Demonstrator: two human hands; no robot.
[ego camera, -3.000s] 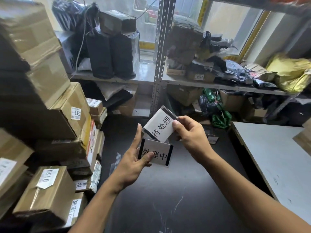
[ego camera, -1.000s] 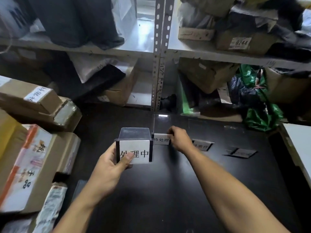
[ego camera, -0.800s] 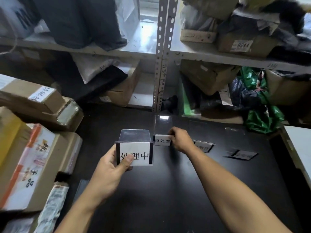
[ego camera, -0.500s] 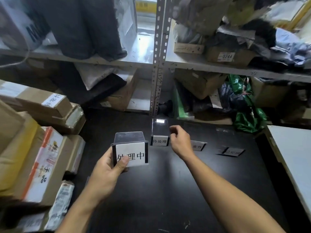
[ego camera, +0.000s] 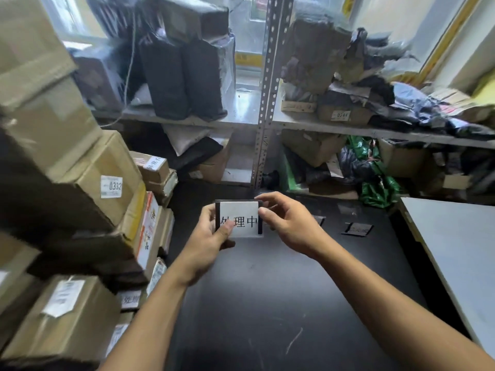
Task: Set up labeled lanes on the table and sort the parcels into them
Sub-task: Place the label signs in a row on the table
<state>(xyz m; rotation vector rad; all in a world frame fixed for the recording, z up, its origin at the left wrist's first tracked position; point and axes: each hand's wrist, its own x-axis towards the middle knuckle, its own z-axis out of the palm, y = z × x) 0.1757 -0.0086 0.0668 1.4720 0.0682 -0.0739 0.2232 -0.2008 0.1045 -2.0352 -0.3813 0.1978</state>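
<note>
Mid-frame over the black table [ego camera: 267,303], left hand [ego camera: 209,236] and right hand [ego camera: 289,223] both pinch one sign holder [ego camera: 239,219].

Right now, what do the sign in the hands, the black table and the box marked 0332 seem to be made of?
Sign: white matt paper with black characters and black side strips, perhaps inside a clear plastic holder; a pale rim shows below it.
Black table: smooth dark board, maybe laminate; faint sheen, pale scratches.
Box marked 0332: brown matt cardboard; folded edges, paper label.
</note>
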